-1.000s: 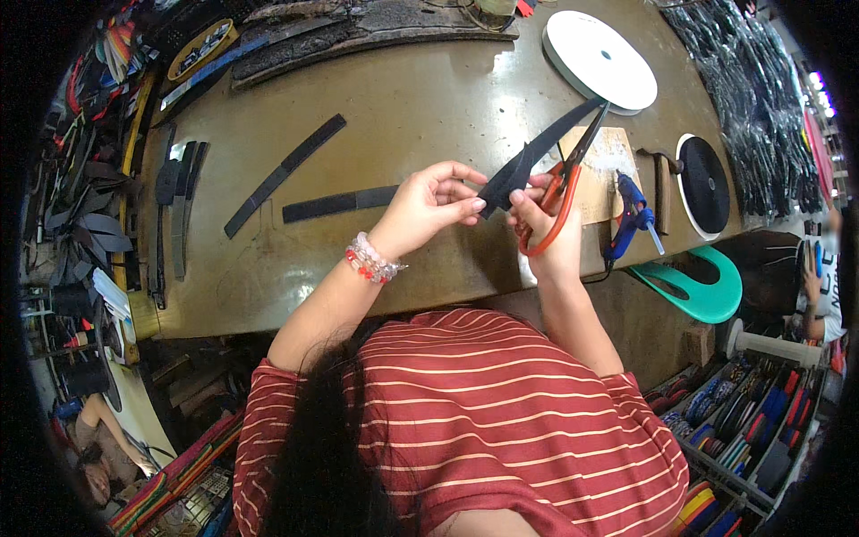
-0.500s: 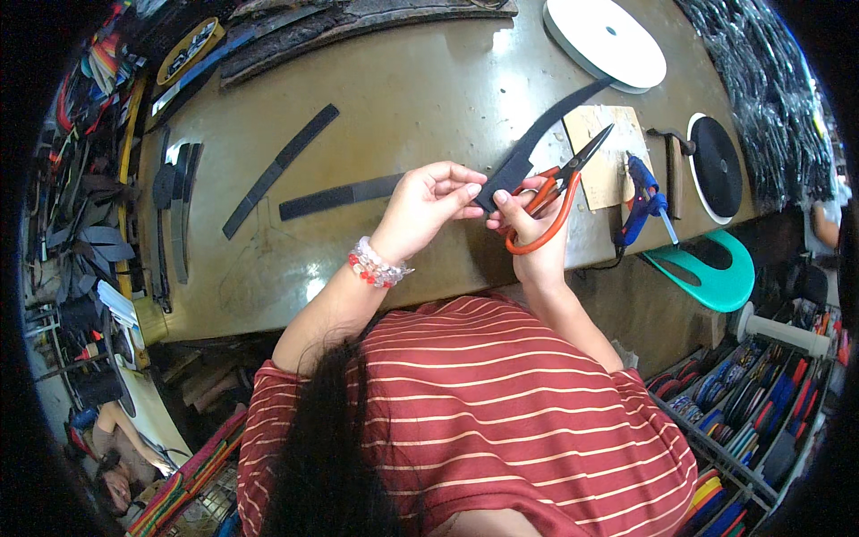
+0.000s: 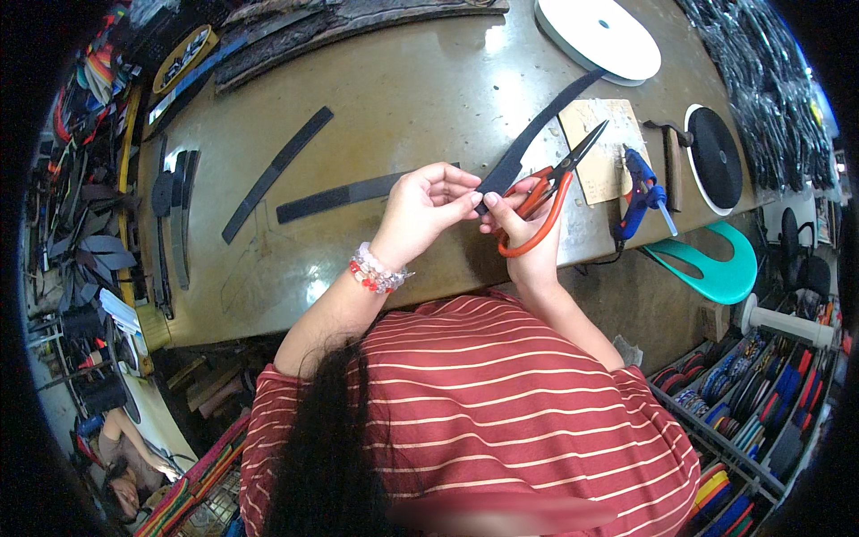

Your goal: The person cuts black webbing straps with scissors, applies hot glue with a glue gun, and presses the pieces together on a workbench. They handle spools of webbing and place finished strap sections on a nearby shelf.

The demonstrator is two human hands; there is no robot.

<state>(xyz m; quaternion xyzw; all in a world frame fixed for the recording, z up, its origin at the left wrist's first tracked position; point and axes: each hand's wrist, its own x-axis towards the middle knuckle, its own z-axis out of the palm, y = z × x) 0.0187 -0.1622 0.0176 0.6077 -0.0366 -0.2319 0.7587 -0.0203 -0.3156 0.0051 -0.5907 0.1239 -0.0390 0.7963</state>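
Scissors have swung away from the far end of that black strip, which now slants forward-right from the fingers toward the white reel, left hand and right hand equally close, both pinching its near end, right one gripping the scissors too.

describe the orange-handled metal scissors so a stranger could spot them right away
On the glossy brown worktable, find the tan rectangular board. Just left of it is the bare right hand, holding the orange-handled metal scissors, dark pointed blades aimed up and right. Their rounded orange grips set them apart from the curved black fabric strip beside them.
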